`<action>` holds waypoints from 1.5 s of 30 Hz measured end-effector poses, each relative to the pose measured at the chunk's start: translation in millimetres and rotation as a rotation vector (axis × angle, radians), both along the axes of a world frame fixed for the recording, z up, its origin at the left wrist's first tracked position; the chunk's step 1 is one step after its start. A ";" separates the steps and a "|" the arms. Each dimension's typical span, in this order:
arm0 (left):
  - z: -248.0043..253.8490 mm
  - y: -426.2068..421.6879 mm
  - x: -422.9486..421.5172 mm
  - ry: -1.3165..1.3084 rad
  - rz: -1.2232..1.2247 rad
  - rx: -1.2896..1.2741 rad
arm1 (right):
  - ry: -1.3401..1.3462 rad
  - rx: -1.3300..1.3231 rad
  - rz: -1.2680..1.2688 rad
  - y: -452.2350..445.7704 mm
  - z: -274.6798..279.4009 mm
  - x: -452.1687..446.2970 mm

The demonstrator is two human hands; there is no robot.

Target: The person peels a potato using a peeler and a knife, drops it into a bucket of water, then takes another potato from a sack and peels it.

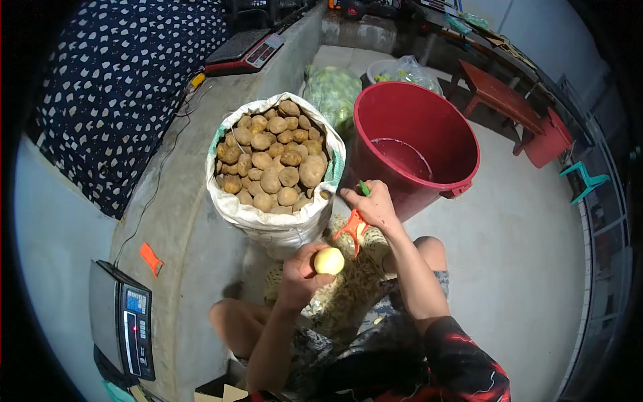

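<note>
We've got a big red tub (382, 175) just past our R hand (375, 205), its inside partly in view (can't tell what the pale curved line in there is). Next, a white sack (278, 231) w/ its mouth rolled back, just beyond our L hand (299, 273) and full of unpeeled potatoes (271, 164). A green bag (328, 90) sits farther past both hands, behind sack & tub. A scatter of peelings (345, 298) covers the floor below our hands, btwn our legs. Well out to the L of our L hand there's a black scale (137, 328), display lit. Our hands are apart: R is wrapped round the green handle of an orange-headed peeler (350, 231), head pointing down; a 2nd orange peeler (151, 260) lies L of our L hand, nr the scale. Smallest is the peeled potato (329, 260), pale yellow, gripped in our L fingers, near the peeler head but not touching it.
</note>
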State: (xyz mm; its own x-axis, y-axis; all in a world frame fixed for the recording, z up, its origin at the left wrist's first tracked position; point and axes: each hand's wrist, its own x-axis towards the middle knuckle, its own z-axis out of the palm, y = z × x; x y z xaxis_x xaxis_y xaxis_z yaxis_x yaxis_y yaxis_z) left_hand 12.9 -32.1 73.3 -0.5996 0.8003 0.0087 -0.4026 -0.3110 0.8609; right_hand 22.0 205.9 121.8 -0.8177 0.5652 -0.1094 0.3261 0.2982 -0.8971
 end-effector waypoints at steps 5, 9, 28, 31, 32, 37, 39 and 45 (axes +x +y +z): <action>-6.2 6.3 4.7 -0.173 0.083 0.173 | 0.239 0.459 0.081 -18.0 12.5 7.6; -19.7 6.3 4.3 -0.141 0.063 0.164 | 0.159 0.470 -0.037 -0.4 -10.0 -3.7; -38.7 3.8 -4.4 0.107 0.287 -0.137 | 0.199 0.856 -0.063 21.7 -15.0 7.2; -22.6 20.4 -14.9 -0.231 0.275 0.197 | 0.296 0.663 -0.120 30.9 -13.4 16.2; -18.9 24.6 -21.6 -0.169 0.306 0.045 | 0.271 0.804 -0.141 29.5 -8.1 18.6; -11.5 78.6 -51.9 0.104 0.263 -0.146 | 0.307 0.689 -0.173 46.0 -7.3 33.5; 4.7 120.8 -58.7 0.217 0.265 -0.183 | 0.383 0.301 -0.209 51.0 -14.1 34.1; 41.5 248.8 -85.9 0.790 0.211 -0.309 | 0.439 0.215 -0.270 59.9 -19.7 46.9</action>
